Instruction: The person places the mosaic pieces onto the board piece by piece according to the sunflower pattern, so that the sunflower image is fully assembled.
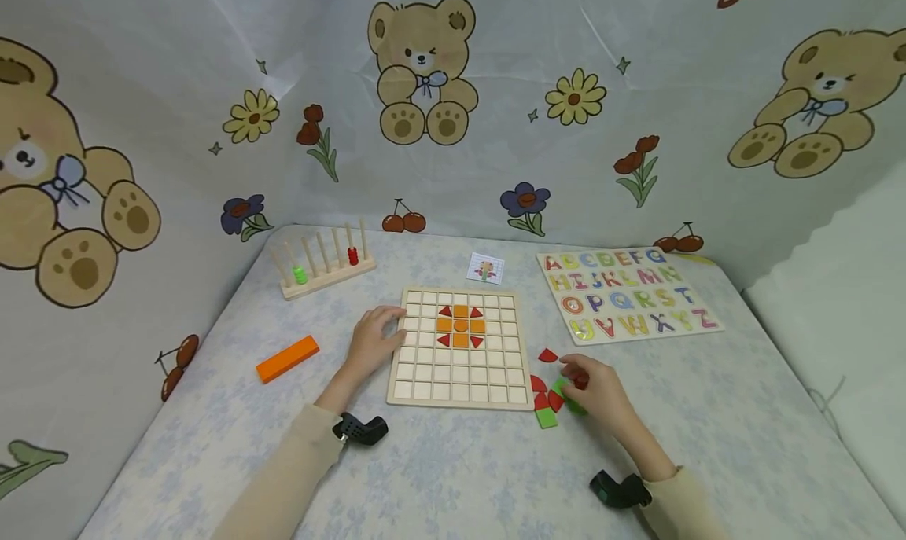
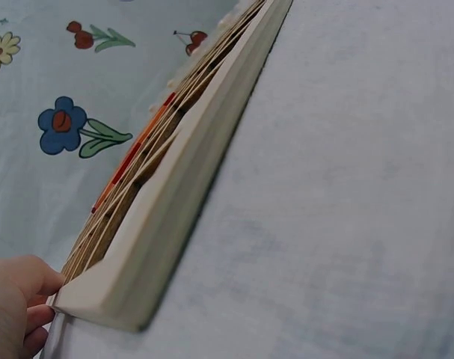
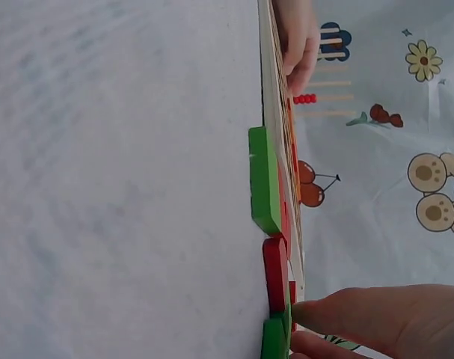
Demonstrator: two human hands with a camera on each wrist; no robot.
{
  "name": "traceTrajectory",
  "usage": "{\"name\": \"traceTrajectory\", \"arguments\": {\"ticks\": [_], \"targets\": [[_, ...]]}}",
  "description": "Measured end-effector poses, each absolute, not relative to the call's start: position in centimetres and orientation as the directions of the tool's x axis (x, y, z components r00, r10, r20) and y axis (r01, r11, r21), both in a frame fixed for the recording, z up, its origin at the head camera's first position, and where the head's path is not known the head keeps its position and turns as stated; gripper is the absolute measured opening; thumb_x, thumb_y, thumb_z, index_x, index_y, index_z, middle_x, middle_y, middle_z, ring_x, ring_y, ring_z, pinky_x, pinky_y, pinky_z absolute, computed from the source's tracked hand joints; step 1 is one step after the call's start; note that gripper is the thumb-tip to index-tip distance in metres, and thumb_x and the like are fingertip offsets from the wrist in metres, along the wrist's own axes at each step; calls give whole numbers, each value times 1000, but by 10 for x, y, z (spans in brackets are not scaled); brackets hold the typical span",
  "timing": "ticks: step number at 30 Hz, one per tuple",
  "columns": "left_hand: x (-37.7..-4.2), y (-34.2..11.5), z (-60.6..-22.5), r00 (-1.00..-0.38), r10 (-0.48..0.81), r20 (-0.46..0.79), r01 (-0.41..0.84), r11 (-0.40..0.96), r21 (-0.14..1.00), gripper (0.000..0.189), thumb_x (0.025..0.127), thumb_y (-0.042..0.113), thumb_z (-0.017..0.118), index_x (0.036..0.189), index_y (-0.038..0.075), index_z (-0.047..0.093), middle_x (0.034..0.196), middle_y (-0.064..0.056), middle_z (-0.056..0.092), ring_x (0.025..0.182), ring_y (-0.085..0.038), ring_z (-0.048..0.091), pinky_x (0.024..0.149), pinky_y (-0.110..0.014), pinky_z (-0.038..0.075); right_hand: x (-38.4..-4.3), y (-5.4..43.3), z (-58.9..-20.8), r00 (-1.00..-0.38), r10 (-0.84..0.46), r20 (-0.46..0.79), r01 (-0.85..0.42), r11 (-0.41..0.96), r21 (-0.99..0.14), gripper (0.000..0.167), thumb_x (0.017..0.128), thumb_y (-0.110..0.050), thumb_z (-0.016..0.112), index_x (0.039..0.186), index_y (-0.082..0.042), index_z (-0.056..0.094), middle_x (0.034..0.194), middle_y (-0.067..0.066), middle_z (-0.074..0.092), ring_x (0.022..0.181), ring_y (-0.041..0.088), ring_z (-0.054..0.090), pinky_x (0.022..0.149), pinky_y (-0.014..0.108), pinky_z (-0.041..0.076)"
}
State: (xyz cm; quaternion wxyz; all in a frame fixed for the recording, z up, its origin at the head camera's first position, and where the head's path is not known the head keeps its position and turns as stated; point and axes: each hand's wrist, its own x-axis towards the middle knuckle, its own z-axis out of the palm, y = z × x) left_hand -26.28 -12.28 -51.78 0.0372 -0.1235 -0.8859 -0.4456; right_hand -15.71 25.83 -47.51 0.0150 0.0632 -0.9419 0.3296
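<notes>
Loose pieces [image 1: 555, 401] by the right hand [image 1: 598, 387], grid board [image 1: 442, 373] to the left

The loose red and green pieces are gathered just beside the right edge of the grid board, toward its near corner, and are partly covered by the right hand. They are easily reached by that hand, the nearer of the two; from the left hand [image 1: 372, 338] they are separated by the full width of the board. The right hand's fingers are bent and drawn in low over the pieces, but whether one is pinched cannot be told. A red piece [image 1: 548, 356] is set apart on the far side of the group, near the fingertips; a green square [image 1: 546, 418] is placed at its near end.

The board's left edge is touched by the left hand, with thumb and forefinger parted along it and nothing lifted. No long axis is shown by the board, which looks about square. Orange and red tiles [image 1: 461, 341] are arranged symmetrically in its far half, so that cluster is found leftward of the loose pieces and farther out, with the right hand again the better placed.
</notes>
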Motion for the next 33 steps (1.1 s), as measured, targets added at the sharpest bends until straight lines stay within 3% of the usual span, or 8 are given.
{"name": "traceTrajectory", "arguments": {"ticks": [6,11,17,23,28,33], "targets": [[-263,-121,-518,-963,199,182,265,577,772,41,96,22,64,135,11,61,138,-10,59,132,-31,48,112,-58,34,-154,264,-473,-985,-174,17,-142,735,-663,43,79,7,73,120,5,64,101,13,70,90,23,63,74,27,55],[-263,-122,-515,-964,186,188,262,585,767,40,95,20,65,134,11,62,137,-10,59,131,-31,48,112,-58,33,-153,264,-476,-981,-186,55,-175,724,-667,45,77,7,75,120,3,65,102,12,70,89,22,62,73,24,53],[-262,-124,-515,-969,183,167,243,578,779,40,96,21,64,134,12,61,138,-9,58,132,-30,46,113,-58,32,-153,258,-486,-982,-125,138,-185,731,-656,44,74,10,73,117,3,66,99,10,71,86,19,59,72,24,51],[-262,-124,-516,-967,186,173,250,580,775,41,95,20,64,134,10,61,137,-10,58,132,-31,47,112,-58,33,-157,241,-479,-986,-29,163,-137,701,-700,43,75,11,69,117,4,67,102,15,71,88,23,60,72,25,50],[-262,-124,-516,-967,187,172,250,581,775,41,95,20,65,135,10,61,138,-11,58,133,-32,47,113,-58,33,-171,211,-472,-958,-134,252,-278,632,-723,41,74,12,68,114,6,67,103,18,72,93,30,64,77,36,54],[-263,-122,-517,-967,188,173,251,581,774,41,95,21,65,135,11,61,138,-10,58,132,-31,47,113,-58,33,-193,172,-474,-939,-277,203,-330,568,-754,44,74,12,67,118,4,67,108,17,72,98,31,65,82,38,55]]}}
